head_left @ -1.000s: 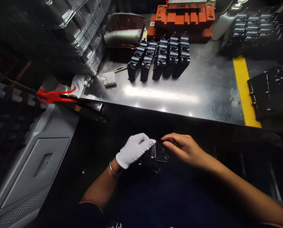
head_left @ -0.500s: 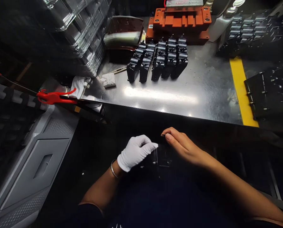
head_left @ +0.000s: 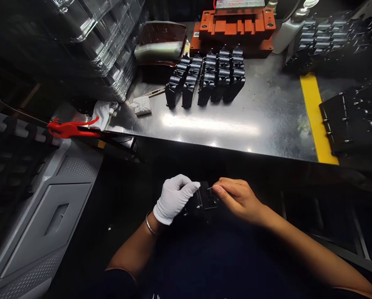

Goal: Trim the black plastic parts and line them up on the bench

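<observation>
My left hand (head_left: pixel 175 198), in a white glove, pinches the upper edge of a dark, glossy black plastic part (head_left: pixel 208 198) held in front of my body. Much of that part blends into the dark clothing behind it. Bare and closed, my right hand (head_left: pixel 240 196) is at the part's right side, thumb and forefinger pinched on a thin small piece (head_left: pixel 210 188) whose kind I cannot make out. On the bench beyond stand several ribbed black plastic parts (head_left: pixel 207 79) in a row.
The steel bench (head_left: pixel 276 120) carries an orange fixture (head_left: pixel 235 27), a white block (head_left: pixel 141 105) and yellow tape (head_left: pixel 318 120). A red air blow gun (head_left: pixel 70 128) hangs at the left, above a grey crate (head_left: pixel 45 224). Wrapped trays (head_left: pixel 111 45) are stacked at the back left.
My right hand has come down beside the black part, and its fingers have curled in more. My left hand has shifted slightly left with the part.
</observation>
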A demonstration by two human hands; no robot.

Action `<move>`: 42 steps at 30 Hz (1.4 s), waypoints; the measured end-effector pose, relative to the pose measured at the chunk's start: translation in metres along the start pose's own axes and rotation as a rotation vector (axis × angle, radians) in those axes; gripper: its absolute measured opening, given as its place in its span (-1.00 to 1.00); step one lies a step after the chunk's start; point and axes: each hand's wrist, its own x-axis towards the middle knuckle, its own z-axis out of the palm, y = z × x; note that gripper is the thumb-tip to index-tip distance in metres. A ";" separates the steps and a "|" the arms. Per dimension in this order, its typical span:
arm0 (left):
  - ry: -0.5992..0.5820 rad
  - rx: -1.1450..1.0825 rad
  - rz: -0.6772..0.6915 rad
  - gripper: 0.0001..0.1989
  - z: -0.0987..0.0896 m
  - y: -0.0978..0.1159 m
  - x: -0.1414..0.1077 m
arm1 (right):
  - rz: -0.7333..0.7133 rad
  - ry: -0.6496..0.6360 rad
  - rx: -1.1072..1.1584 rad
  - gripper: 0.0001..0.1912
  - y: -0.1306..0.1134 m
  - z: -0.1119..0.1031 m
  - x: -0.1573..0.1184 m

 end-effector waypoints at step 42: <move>0.060 0.004 0.019 -0.64 0.005 0.002 -0.001 | -0.190 -0.221 -0.104 -0.56 -0.001 -0.014 0.000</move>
